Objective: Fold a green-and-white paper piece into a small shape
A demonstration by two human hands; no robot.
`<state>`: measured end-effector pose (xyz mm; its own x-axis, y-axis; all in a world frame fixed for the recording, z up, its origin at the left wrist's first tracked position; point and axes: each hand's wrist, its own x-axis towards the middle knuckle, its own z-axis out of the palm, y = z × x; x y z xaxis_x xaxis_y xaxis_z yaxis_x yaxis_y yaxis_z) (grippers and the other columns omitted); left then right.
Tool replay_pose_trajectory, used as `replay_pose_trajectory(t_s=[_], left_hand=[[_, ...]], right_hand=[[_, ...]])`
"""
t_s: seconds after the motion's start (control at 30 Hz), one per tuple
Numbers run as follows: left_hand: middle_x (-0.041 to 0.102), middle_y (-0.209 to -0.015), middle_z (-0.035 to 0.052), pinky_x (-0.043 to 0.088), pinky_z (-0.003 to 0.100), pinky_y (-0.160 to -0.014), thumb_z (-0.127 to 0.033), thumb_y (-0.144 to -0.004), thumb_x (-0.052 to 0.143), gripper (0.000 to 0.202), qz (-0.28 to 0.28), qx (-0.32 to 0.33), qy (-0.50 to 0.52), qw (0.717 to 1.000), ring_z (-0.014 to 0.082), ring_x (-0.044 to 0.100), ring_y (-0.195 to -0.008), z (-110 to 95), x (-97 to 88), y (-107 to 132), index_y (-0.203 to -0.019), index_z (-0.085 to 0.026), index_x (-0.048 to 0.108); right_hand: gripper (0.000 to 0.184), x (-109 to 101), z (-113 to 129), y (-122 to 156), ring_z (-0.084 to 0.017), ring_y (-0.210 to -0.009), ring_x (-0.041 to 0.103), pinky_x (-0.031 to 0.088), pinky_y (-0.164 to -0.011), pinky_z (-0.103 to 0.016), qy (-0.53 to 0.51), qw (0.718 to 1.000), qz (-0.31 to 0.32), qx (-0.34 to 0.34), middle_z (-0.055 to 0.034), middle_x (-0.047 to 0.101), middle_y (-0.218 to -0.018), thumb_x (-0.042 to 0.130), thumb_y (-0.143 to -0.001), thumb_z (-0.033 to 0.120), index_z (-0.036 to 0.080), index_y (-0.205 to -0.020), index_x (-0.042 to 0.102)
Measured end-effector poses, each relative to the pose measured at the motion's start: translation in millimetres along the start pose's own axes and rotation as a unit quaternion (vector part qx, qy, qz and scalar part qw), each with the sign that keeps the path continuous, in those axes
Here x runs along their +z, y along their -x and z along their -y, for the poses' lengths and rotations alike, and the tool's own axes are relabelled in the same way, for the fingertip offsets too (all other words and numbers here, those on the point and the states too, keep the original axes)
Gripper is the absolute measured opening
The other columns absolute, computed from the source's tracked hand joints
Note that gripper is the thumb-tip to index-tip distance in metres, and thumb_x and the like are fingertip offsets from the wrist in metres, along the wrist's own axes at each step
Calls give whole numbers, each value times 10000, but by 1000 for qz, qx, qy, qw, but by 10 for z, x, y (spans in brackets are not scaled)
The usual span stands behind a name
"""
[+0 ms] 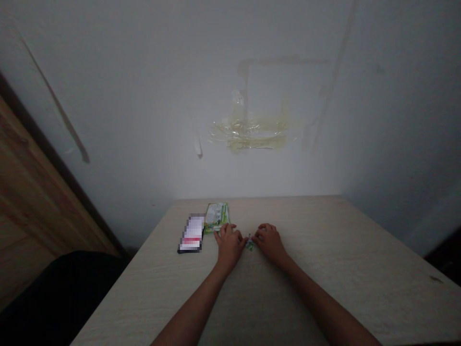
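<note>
Between my two hands, on the table, is a small crumpled-looking green and bluish piece; it is too small to tell its kind. My left hand pinches its left side with thumb and finger, while the other fingers curl above the tabletop. From the other side my right hand meets the piece with its fingertips closed together. Just beyond my left hand lies a flat green and white printed packet, its near edge partly covered by the fingers.
A phone with a lit, blurred screen lies left of the packet on the pale wooden table. Behind the table rises a wall with clear tape stuck on it. Something dark stands at the left.
</note>
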<state>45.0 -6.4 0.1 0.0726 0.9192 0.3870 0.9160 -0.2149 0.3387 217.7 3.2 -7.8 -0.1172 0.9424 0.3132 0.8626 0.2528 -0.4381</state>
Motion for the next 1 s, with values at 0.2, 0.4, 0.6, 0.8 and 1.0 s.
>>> replay_pose_trajectory(t_s=[0.2, 0.4, 0.6, 0.8, 1.0], left_hand=[[553, -1287, 76, 160, 645, -1088, -389, -793, 679, 172, 10, 0, -6, 1000, 307, 343, -1305, -1, 10, -1, -790, -216, 682], [538, -1312, 84, 155, 644, -1091, -385, -798, 672, 172, 19, -6, -18, 1000, 315, 338, -1313, -20, -9, -7, -808, -213, 683], [517, -1341, 87, 156, 659, -1086, -378, -806, 664, 164, 19, -1, -26, 999, 317, 314, -1337, -18, 12, -1, -829, -216, 678], [512, -1347, 90, 133, 684, -1079, -386, -807, 663, 172, 12, 1, -31, 999, 324, 307, -1343, 0, 55, 6, -845, -220, 680], [515, -1354, 93, 125, 683, -1083, -401, -807, 662, 186, 18, -1, -33, 999, 328, 298, -1353, 14, 55, 3, -861, -225, 689]], right_hand=[[211, 4, 33, -14, -262, -1123, 502, 372, -971, -350, -9, 1000, -11, 15, -118, 615, -1147, 640, -836, 371, 195, -776, 740], [201, 24, 42, -23, -286, -1112, 510, 390, -968, -376, -8, 1000, -22, 20, -129, 628, -1123, 659, -819, 364, 195, -756, 750], [232, 33, 39, -28, -291, -1100, 512, 394, -963, -383, -17, 999, -26, 30, -131, 630, -1112, 656, -815, 379, 192, -712, 750], [232, 54, 42, -31, -290, -1105, 504, 380, -979, -381, -23, 998, -35, 38, -134, 624, -1108, 670, -807, 382, 189, -704, 748], [218, 40, 50, -43, -300, -1100, 499, 380, -970, -386, -14, 999, -22, 39, -137, 623, -1100, 680, -800, 376, 188, -721, 757]])
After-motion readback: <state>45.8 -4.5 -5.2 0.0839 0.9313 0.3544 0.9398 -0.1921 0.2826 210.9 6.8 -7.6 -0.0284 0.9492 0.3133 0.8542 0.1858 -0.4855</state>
